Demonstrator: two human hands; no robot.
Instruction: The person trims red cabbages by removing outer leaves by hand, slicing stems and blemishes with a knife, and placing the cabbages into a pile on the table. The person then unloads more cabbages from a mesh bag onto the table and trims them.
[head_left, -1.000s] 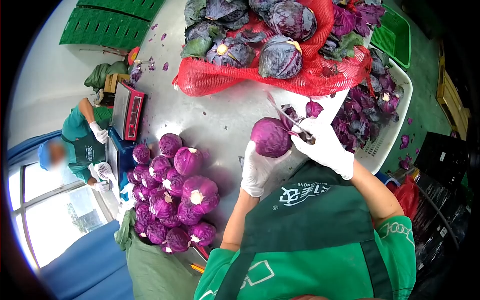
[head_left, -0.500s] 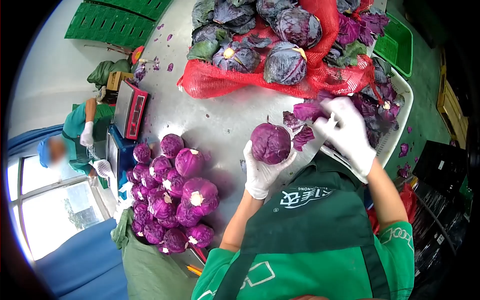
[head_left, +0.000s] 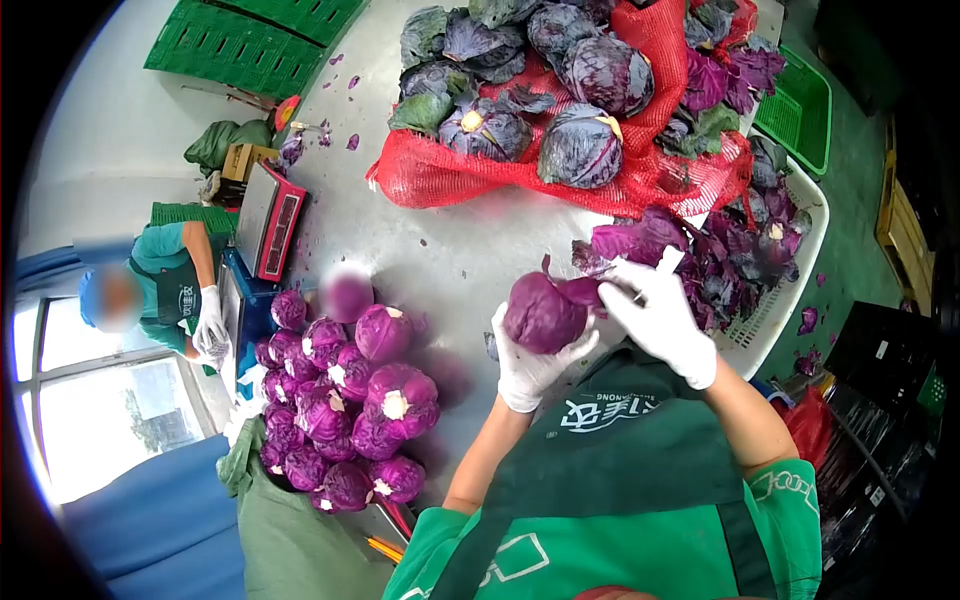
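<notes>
A red cabbage [head_left: 543,314] rests in the gloved palm of my left hand [head_left: 525,372], whose fingers wrap round its lower side. My right hand [head_left: 660,322], also gloved in white, pinches a purple cabbage leaf [head_left: 580,290] that peels out from the cabbage's right side. Just beyond that hand, loose purple leaves [head_left: 640,237] lie at the table's edge. To the left is a pile of trimmed red cabbages [head_left: 398,400], several with pale cut stems showing.
Untrimmed cabbages [head_left: 580,145] sit on a red mesh bag [head_left: 430,180] at the back. A white crate [head_left: 815,235] of leaves stands right, a green crate [head_left: 795,110] behind it. Left are a red scale [head_left: 270,222] and a co-worker [head_left: 170,270]. The metal table [head_left: 450,250] lies between.
My right hand has come back from the loose leaves near the crate to the cabbage and now grips a leaf on it. The co-worker's hands have moved lower.
</notes>
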